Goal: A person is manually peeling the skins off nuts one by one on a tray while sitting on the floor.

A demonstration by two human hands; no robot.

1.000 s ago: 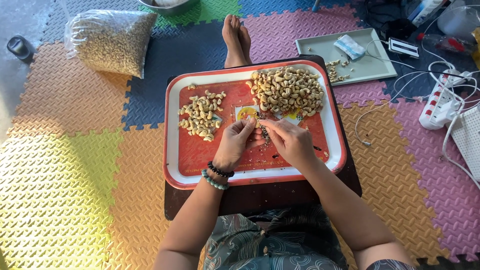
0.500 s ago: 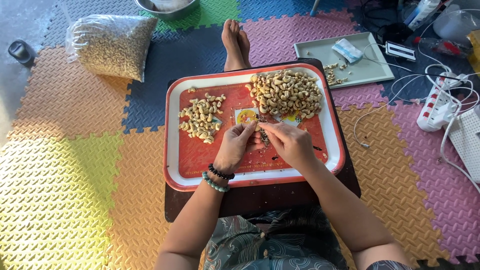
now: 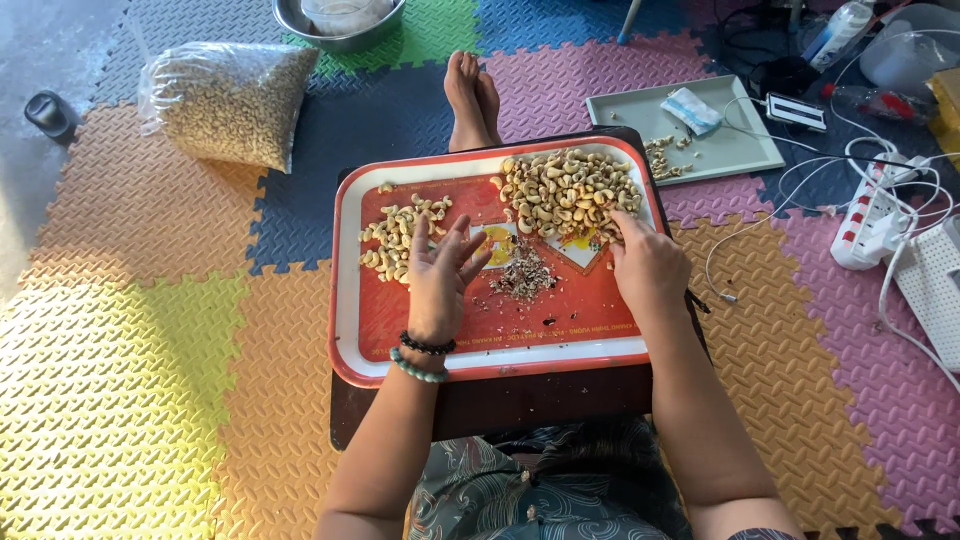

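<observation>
Fingers [image 3: 452, 238] of our left hand [image 3: 438, 280] are spread open and hold nothing; they hover just beside the small heap of nuts [image 3: 397, 232] at the left part of the red tray [image 3: 350, 330]. Our right hand [image 3: 648, 265] lies with curled fingers at the lower edge of the big heap of nuts [image 3: 570, 190]. The fingertips go under the nuts, so we cannot tell if they pinch one.

We go now from the largest thing to the smallest. Foam floor mats [image 3: 130, 380] in many colours fill the whole ground. The red tray rests on a dark low table [image 3: 500, 405], and most of this table is hidden under the tray. A printed label in the middle of the tray is half covered by crumbs and shells [image 3: 523, 275], so we cannot make it out. At the upper left lies a clear plastic bag [image 3: 225, 100] full of pale nuts. A grey tray [image 3: 720, 150] at the upper right carries a few nuts and a small light blue packet [image 3: 692, 108]. A metal bowl [image 3: 340, 22] is cut off by the top edge. A white power strip [image 3: 868, 220] with cables lies at the right. Our bare feet [image 3: 472, 95] show behind the red tray. Two bead bracelets [image 3: 420, 355] sit on our left wrist.
</observation>
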